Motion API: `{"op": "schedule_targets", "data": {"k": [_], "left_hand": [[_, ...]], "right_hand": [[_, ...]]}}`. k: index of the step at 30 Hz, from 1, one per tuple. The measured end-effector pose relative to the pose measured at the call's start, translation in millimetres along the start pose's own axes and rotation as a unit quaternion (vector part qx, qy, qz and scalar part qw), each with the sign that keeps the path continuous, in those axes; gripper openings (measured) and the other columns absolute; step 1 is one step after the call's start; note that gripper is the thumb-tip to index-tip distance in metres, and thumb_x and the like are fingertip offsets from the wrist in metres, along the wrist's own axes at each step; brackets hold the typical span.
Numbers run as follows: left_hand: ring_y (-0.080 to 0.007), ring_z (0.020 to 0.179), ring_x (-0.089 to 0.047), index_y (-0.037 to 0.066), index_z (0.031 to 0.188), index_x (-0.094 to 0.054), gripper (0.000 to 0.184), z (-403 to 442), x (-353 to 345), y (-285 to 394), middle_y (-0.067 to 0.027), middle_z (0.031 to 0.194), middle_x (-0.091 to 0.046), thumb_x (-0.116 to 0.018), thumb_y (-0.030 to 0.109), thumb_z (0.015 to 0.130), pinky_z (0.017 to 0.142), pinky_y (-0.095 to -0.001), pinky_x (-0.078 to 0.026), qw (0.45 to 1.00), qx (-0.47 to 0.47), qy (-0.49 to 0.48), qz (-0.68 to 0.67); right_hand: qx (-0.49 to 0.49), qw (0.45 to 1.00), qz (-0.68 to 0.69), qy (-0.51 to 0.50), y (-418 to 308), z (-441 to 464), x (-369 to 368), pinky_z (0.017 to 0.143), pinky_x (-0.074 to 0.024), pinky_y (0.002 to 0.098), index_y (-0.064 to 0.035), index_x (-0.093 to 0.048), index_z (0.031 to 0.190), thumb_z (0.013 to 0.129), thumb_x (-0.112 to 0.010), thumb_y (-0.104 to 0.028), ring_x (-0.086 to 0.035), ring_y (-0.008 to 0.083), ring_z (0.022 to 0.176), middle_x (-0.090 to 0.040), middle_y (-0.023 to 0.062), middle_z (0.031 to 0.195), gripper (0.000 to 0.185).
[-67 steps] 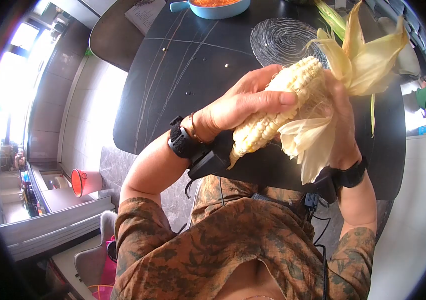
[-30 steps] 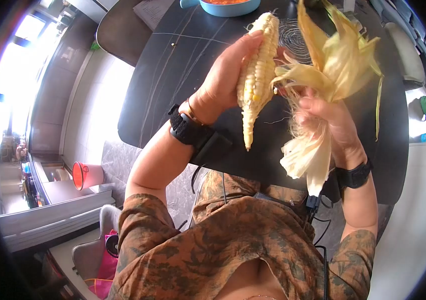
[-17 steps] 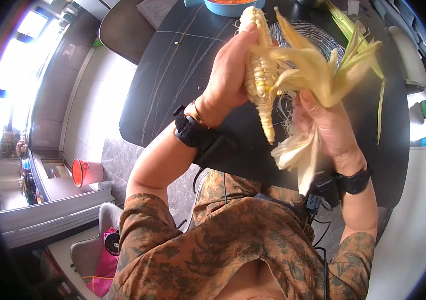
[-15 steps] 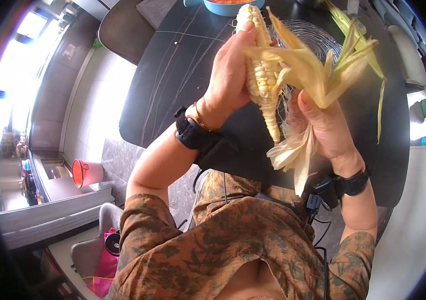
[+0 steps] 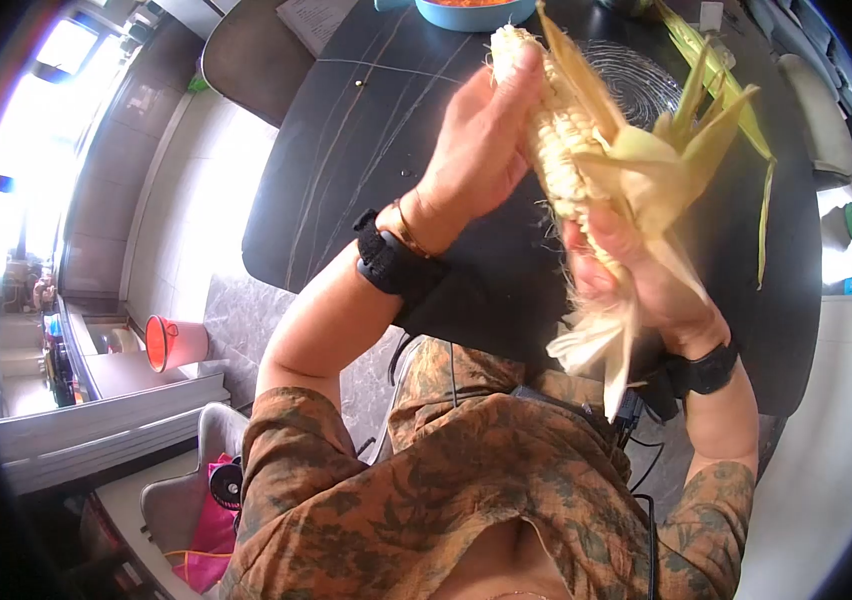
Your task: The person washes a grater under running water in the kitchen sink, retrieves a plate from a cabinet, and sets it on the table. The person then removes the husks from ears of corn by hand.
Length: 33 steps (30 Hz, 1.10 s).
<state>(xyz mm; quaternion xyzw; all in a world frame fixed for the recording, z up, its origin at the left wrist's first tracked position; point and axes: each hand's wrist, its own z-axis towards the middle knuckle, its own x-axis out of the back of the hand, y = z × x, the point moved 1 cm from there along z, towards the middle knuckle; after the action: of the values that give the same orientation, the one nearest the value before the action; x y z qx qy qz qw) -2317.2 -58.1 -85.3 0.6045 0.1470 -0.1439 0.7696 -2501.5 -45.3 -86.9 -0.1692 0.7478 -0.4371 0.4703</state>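
Cream-coloured corn (image 5: 558, 140) looks firm, the papery husk (image 5: 651, 165) soft — best held mid-cob; our left grip (image 5: 481, 150) clamps the corn, our right grip (image 5: 661, 285) its lower end — and husk.

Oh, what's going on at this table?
Someone is handling an ear of corn over a dark table. The left hand holds its upper part; the right hand is around the lower end, with husk leaves bunched there. Many pale kernels are bare. A blue pan stands beyond.
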Motion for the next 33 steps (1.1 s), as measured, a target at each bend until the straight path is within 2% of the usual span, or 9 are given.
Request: {"op": "schedule_targets", "data": {"k": [7, 10, 11, 15, 22, 24, 25, 30, 33], "left_hand": [[-0.0277, 0.107, -0.053, 0.002, 0.122, -0.048, 0.065, 13.8, 22.6, 11.1, -0.0131, 0.122, -0.052, -0.055, 0.055, 0.084, 0.093, -0.0353, -0.040, 0.937, -0.203, -0.003, 0.283], [-0.0322, 0.109, -0.050, 0.003, 0.117, -0.052, 0.082, 23.3, 26.3, 36.3, -0.0126, 0.119, -0.053, -0.061, 0.069, 0.068, 0.101, -0.0417, -0.031, 0.658, -0.467, -0.104, 0.581], [-0.0323, 0.111, -0.048, 0.005, 0.112, -0.055, 0.093, 19.7, 24.3, 38.1, -0.0110, 0.114, -0.055, -0.067, 0.074, 0.050, 0.104, -0.0453, -0.024, 0.678, -0.424, -0.080, 0.595], [-0.0258, 0.097, -0.057, 0.014, 0.110, -0.057, 0.088, 9.5, 5.9, 50.0, -0.0059, 0.103, -0.059, -0.081, 0.054, 0.036, 0.087, -0.0377, -0.044, 0.635, -0.454, -0.098, 0.617], [-0.0272, 0.075, -0.060, 0.011, 0.093, -0.060, 0.076, 8.3, 9.1, 45.0, -0.0064, 0.078, -0.057, -0.077, 0.064, 0.042, 0.067, -0.0354, -0.048, 0.675, -0.392, -0.114, 0.614], [-0.0286, 0.069, -0.062, 0.005, 0.092, -0.060, 0.072, 2.1, 5.8, 21.7, -0.0112, 0.073, -0.059, -0.076, 0.063, 0.053, 0.062, -0.0353, -0.049, 0.818, -0.300, -0.097, 0.481], [-0.0108, 0.073, -0.056, -0.003, 0.094, -0.058, 0.076, -6.1, -2.9, 10.8, -0.0062, 0.078, -0.060, -0.074, 0.064, 0.062, 0.066, -0.0266, -0.046, 0.891, -0.213, -0.116, 0.383], [-0.0224, 0.069, -0.060, -0.004, 0.091, -0.057, 0.068, -3.5, -13.0, 2.0, -0.0146, 0.075, -0.060, -0.071, 0.058, 0.069, 0.062, -0.0318, -0.048, 0.911, -0.156, -0.074, 0.374], [-0.0209, 0.069, -0.063, -0.004, 0.087, -0.058, 0.064, -2.0, -5.4, 2.9, -0.0154, 0.074, -0.062, -0.072, 0.056, 0.070, 0.061, -0.0328, -0.049, 0.914, -0.119, -0.058, 0.383]], "right_hand": [[-0.018, 0.999, 0.047, 0.013, -15.4, -14.8, -0.5, 0.047, -0.0339, 0.0161, -0.0031, -0.050, 0.108, 0.091, -0.057, -0.035, -0.041, 0.0020, 0.055, -0.052, 0.0015, 0.083, 0.037], [-0.015, 0.999, 0.015, 0.043, -25.0, -19.2, 0.4, 0.046, -0.0328, 0.0157, -0.0035, -0.049, 0.107, 0.089, -0.059, -0.037, -0.040, 0.0014, 0.053, -0.052, 0.0013, 0.082, 0.039], [-0.008, 0.999, -0.013, 0.045, -29.4, -19.0, -0.9, 0.046, -0.0324, 0.0155, -0.0036, -0.049, 0.107, 0.088, -0.060, -0.037, -0.040, 0.0012, 0.052, -0.052, 0.0013, 0.082, 0.039], [0.006, 0.999, -0.023, 0.044, -31.0, -21.4, -4.1, 0.045, -0.0309, 0.0151, -0.0041, -0.050, 0.105, 0.086, -0.062, -0.036, -0.040, 0.0017, 0.051, -0.051, 0.0015, 0.080, 0.039], [-0.002, 0.999, 0.021, -0.026, -23.0, -18.0, -9.6, 0.045, -0.0299, 0.0166, -0.0072, -0.049, 0.090, 0.085, -0.062, -0.043, -0.038, 0.0032, 0.051, -0.045, -0.0018, 0.069, 0.038], [0.038, 0.997, -0.013, -0.066, -26.3, -18.9, -10.4, 0.044, -0.0285, 0.0170, -0.0082, -0.048, 0.084, 0.085, -0.062, -0.045, -0.037, 0.0034, 0.049, -0.042, -0.0029, 0.063, 0.040], [0.063, 0.995, -0.030, -0.067, -34.5, -23.5, -20.0, 0.044, -0.0277, 0.0172, -0.0086, -0.046, 0.082, 0.084, -0.062, -0.046, -0.036, 0.0035, 0.048, -0.041, -0.0034, 0.061, 0.041], [0.143, 0.979, -0.022, -0.146, -28.8, -16.2, 11.8, 0.066, -0.0432, 0.0231, 0.0032, -0.044, 0.111, 0.095, -0.040, -0.037, -0.052, 0.0136, 0.075, -0.055, 0.0075, 0.087, 0.043], [0.133, 0.990, -0.038, 0.004, -34.6, -18.4, 4.7, 0.048, -0.0361, 0.0196, 0.0027, -0.052, 0.105, 0.094, -0.047, -0.043, -0.043, 0.0066, 0.050, -0.044, -0.0006, 0.057, 0.047]]}}
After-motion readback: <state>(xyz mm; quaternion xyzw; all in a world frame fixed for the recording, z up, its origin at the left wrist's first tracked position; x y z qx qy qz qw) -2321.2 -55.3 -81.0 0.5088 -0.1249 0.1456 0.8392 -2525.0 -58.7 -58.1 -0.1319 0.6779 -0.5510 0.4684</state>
